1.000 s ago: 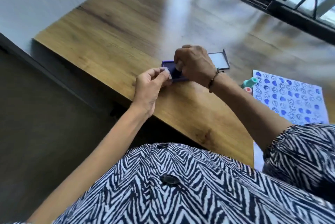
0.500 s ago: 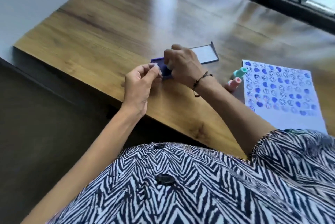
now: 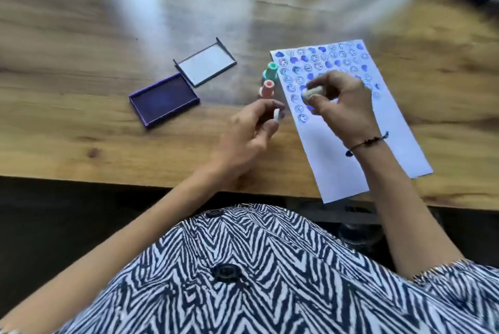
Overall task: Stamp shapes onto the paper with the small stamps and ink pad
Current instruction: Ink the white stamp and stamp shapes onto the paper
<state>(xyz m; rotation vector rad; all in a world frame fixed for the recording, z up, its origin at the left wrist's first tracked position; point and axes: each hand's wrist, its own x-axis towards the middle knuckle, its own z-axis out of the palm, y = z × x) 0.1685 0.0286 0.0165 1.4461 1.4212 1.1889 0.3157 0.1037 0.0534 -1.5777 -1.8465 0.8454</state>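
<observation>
Hands first: left hand (image 3: 253, 128) is pinched shut on a small white cap (image 3: 276, 114) just off the paper's left edge, right hand (image 3: 340, 101) is closed around a pale stamp (image 3: 310, 92) held over the paper (image 3: 348, 117). Far left on the wood surface (image 3: 81, 63) the ink pad (image 3: 164, 100) is seen open, lid (image 3: 205, 64) beside it. Green stamp (image 3: 270, 71) and pink stamp (image 3: 268, 88) are stood by the paper's edge.

No readable text, labels, brands or numbers anywhere. Only signs: blue stamped smiley faces and solid blobs in rows on the far part of the paper (image 3: 337, 128), blurred and partly hidden.
</observation>
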